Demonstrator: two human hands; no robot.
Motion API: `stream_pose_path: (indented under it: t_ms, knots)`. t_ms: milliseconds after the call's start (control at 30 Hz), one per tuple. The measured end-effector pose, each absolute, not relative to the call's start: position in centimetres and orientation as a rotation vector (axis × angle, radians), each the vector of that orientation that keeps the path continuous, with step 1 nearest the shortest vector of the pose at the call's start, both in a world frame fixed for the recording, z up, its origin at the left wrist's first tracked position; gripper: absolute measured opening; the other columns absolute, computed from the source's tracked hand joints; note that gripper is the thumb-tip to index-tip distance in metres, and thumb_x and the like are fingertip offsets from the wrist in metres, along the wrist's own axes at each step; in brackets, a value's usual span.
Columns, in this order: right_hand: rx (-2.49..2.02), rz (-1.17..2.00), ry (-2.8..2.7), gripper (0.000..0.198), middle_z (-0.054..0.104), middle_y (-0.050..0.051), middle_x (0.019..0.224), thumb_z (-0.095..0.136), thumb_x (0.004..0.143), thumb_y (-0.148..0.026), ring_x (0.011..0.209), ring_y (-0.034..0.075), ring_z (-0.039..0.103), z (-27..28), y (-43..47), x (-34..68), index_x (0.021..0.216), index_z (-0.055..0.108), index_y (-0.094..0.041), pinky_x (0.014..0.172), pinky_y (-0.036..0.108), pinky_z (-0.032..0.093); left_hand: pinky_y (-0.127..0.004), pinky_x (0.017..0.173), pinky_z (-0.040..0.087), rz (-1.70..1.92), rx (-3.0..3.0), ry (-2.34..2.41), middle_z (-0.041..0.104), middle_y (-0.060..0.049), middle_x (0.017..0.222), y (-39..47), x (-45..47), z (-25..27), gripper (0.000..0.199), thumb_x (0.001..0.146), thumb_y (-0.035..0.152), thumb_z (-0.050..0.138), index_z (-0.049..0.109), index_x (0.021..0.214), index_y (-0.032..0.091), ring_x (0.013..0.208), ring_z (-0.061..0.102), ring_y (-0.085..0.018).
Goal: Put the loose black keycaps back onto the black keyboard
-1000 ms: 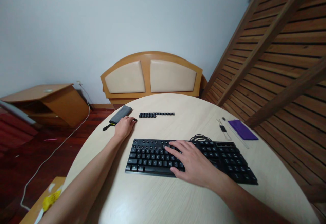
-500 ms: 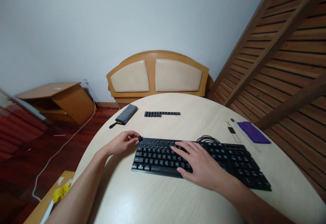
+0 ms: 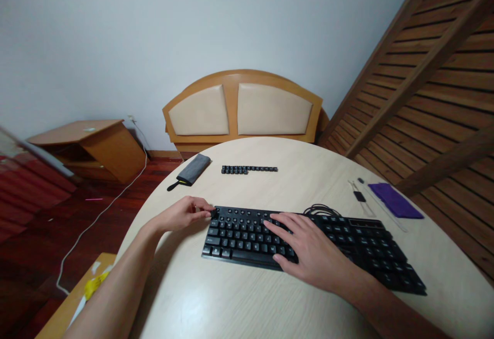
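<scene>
A black keyboard (image 3: 250, 262) lies across the table in front of me. At its upper left corner my left hand (image 3: 189, 213) pinches a small black keycap (image 3: 213, 214), partly hidden by the fingertips; whether it touches the board I cannot tell. My right hand (image 3: 309, 246) rests over the middle of the keys with its fingers spread, covering part of the board. Beyond the keyboard, several loose keycaps (image 3: 249, 169) are lined up in two rows, the back row longer than the front one.
A grey pouch (image 3: 195, 169) lies at the table's far left. On the right are a wire keycap puller (image 3: 358, 195), a thin brush (image 3: 382, 204) and a folded purple cloth (image 3: 395, 200). The keyboard's coiled cable (image 3: 322, 209) sits behind it. A wooden headboard (image 3: 233, 102) stands past the round table (image 3: 216, 303).
The view has shifted slightly. My left hand has brought the keycap a little lower and in toward the keyboard's corner. My right hand stays spread on the keys.
</scene>
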State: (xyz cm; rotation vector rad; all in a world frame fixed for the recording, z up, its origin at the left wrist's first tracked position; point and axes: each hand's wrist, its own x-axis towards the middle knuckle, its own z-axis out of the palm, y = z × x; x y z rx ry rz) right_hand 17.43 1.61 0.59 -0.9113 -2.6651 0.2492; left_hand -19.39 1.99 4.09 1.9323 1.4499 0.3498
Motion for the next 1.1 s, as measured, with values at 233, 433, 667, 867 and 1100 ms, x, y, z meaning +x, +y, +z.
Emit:
stream_pose_path:
  t_ms: [233, 433, 667, 867, 1100]
  knots:
    - [-0.91, 0.261, -2.653, 0.06, 0.052, 0.008, 0.145, 0.059, 0.088, -0.038, 0.131, 0.029, 0.046, 0.7, 1.6, 17.3, 0.147, 0.046, -0.029, 0.108, 0.052, 0.038, -0.026, 0.066, 0.045, 0.322, 1.957, 1.453, 0.074, -0.006, 0.093, 1.9, -19.0, 4.3, 0.043, 0.091, 0.052, 0.055, 0.074, 0.107, 0.018, 0.077, 0.061, -0.019]
    - [-0.908, 0.272, -2.651, 0.061, 0.052, 0.008, 0.145, 0.06, 0.088, -0.038, 0.131, 0.029, 0.045, 0.5, 1.6, 17.3, 0.146, 0.046, -0.029, 0.109, 0.052, 0.037, -0.025, 0.068, 0.046, 0.266, 2.111, 1.502, 0.074, -0.005, 0.092, 1.8, -18.8, 4.5, 0.035, 0.093, 0.044, 0.053, 0.075, 0.105, 0.02, 0.076, 0.062, -0.018]
    - [-0.922, 0.268, -2.659, 0.06, 0.051, 0.008, 0.145, 0.059, 0.088, -0.038, 0.131, 0.029, 0.045, 0.7, 1.6, 17.3, 0.146, 0.046, -0.028, 0.109, 0.052, 0.038, -0.029, 0.076, 0.048, 0.102, 2.357, 1.632, 0.073, -0.007, 0.095, 1.3, -18.0, 5.1, 0.029, 0.094, 0.037, 0.05, 0.074, 0.099, 0.022, 0.083, 0.065, -0.022]
    - [-0.913, 0.28, -2.649, 0.061, 0.052, 0.008, 0.145, 0.06, 0.088, -0.038, 0.131, 0.03, 0.046, 0.7, 1.5, 17.2, 0.146, 0.047, -0.029, 0.109, 0.053, 0.038, -0.032, 0.079, 0.05, 0.026, 2.436, 1.69, 0.073, -0.008, 0.1, 0.9, -17.2, 5.5, 0.026, 0.094, 0.031, 0.051, 0.075, 0.099, 0.023, 0.089, 0.067, -0.024]
    - [-0.919, 0.27, -2.648, 0.061, 0.052, 0.008, 0.146, 0.06, 0.088, -0.038, 0.131, 0.03, 0.046, 0.6, 1.5, 17.3, 0.147, 0.046, -0.03, 0.108, 0.053, 0.038, -0.032, 0.08, 0.051, -0.009, 2.466, 1.716, 0.072, -0.009, 0.094, 0.7, -16.3, 5.6, 0.024, 0.092, 0.026, 0.051, 0.075, 0.096, 0.023, 0.088, 0.065, -0.024]
